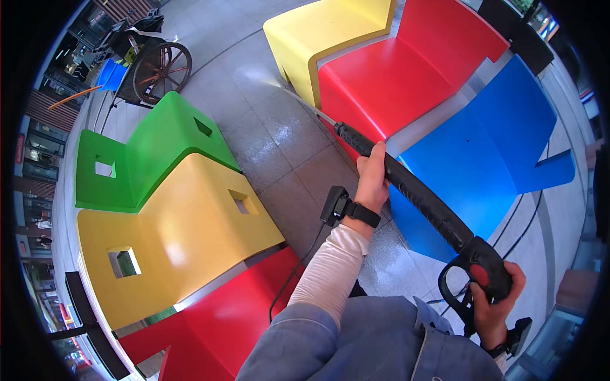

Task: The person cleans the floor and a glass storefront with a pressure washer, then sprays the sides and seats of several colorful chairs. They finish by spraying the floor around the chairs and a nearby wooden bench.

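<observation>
A black pressure washer gun (422,197) runs diagonally across the view, its thin lance pointing up and left. Wrapped around the front of its long grip is my left hand (373,178). My right hand (499,308) holds the rear handle, beside the trigger guard and a red button. White spray (264,77) leaves the tip low beside the yellow seat (324,28) at the top. Beneath the lance, the red seat (394,79) and blue seat (473,159) stand on the right. The paving (279,133) between the seat rows looks wet and shiny.
On the left stand a green seat (155,143), a yellow-orange seat (171,235) and a red seat (222,324). A cart with a spoked wheel (162,73) and a blue bucket (112,75) is at upper left. A dark hose (534,213) lies behind the blue seat.
</observation>
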